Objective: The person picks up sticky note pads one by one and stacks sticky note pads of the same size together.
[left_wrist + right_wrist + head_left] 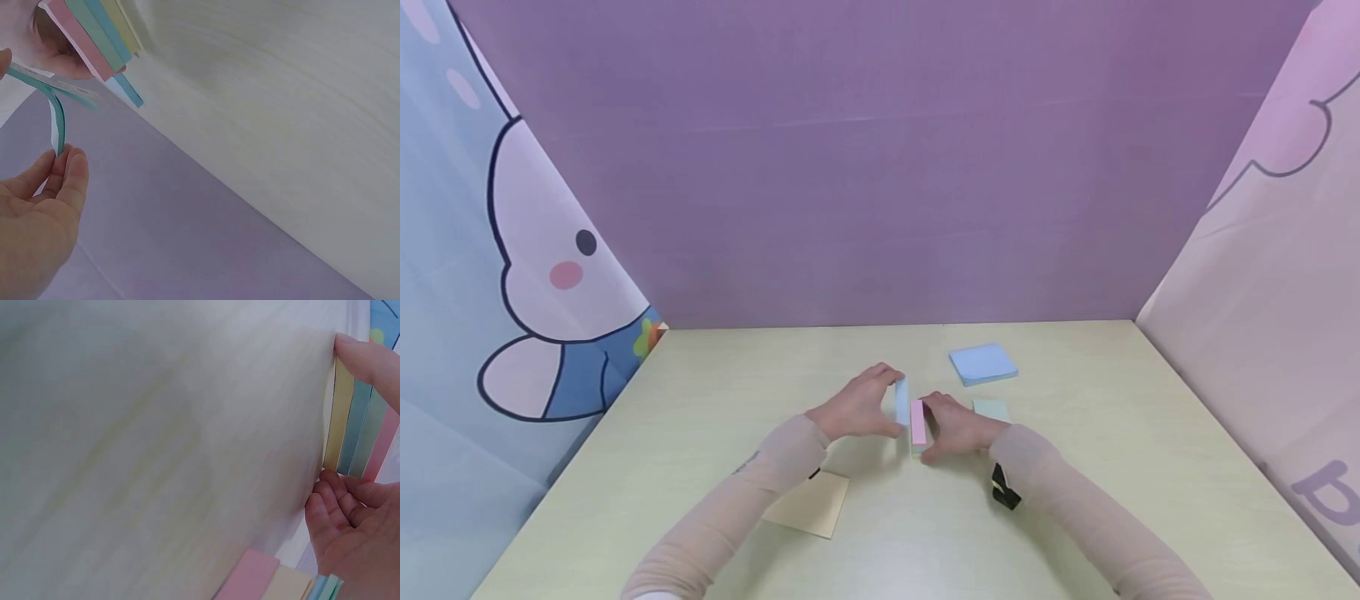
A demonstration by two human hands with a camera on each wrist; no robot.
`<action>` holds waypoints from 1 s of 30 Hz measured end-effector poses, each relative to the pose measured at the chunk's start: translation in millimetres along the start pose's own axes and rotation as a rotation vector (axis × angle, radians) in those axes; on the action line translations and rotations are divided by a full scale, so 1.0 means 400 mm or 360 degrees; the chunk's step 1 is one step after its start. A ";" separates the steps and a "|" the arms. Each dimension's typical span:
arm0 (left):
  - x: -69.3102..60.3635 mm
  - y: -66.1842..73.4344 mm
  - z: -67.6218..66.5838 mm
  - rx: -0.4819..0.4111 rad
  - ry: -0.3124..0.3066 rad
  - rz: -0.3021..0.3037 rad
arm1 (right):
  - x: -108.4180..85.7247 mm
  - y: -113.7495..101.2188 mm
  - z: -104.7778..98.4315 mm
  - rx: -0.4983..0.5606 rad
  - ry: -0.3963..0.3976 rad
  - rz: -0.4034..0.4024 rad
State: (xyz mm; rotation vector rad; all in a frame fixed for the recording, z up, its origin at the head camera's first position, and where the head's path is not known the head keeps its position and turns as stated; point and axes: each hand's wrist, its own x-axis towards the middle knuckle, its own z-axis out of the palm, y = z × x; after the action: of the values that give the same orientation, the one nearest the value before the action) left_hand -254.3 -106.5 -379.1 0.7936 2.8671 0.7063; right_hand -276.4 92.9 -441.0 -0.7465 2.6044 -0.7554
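Observation:
My left hand (861,404) pinches a thin blue sticky-note pad (902,402) between thumb and fingertips. In the left wrist view that pad (59,122) looks teal along its edge and is bent, its sheets fanning apart. Just to its right, my right hand (955,425) grips a small stack of sticky-note pads (918,423) by its two ends. The right wrist view shows the stack's edges (359,425) in yellow, blue, green and pink, with the right thumb at one end and the fingers (337,500) at the other. A narrow gap separates pad and stack.
Behind the right hand lies a blue pad (983,364). A pale green pad (991,409) shows partly behind the right wrist. One pale yellow pad (812,502) lies beside the left forearm. Purple cloth (880,208) rises at the table's back edge, with printed cloths at both sides.

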 end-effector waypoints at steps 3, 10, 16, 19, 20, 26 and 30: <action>0.004 0.005 0.009 0.0001 -0.0010 0.0004 | -0.001 0.000 -0.002 0.0019 -0.0002 -0.0011; 0.009 0.015 0.026 -0.0035 -0.0008 0.0007 | -0.003 -0.003 -0.007 0.0015 -0.0007 -0.0016; 0.014 0.021 0.041 -0.0071 -0.0016 0.0008 | -0.002 -0.004 -0.007 -0.0007 -0.0007 -0.0033; 0.017 0.022 0.048 -0.0061 -0.0018 0.0000 | -0.001 -0.003 -0.006 -0.0005 -0.0018 -0.0025; 0.018 0.021 0.050 -0.0055 -0.0017 -0.0005 | -0.002 -0.003 -0.006 0.0005 -0.0018 -0.0020; 0.023 0.018 0.064 -0.0054 -0.0038 -0.0047 | -0.003 -0.005 -0.007 0.0011 -0.0012 -0.0017; 0.025 0.012 0.078 0.0014 -0.0047 -0.0041 | -0.003 -0.003 -0.006 0.0003 -0.0002 -0.0030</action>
State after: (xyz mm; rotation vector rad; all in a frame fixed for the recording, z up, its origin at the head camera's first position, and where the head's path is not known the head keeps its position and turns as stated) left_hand -254.4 -85.2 -404.1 0.7600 2.8509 0.6737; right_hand -275.8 93.9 -438.3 -0.7717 2.5983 -0.7627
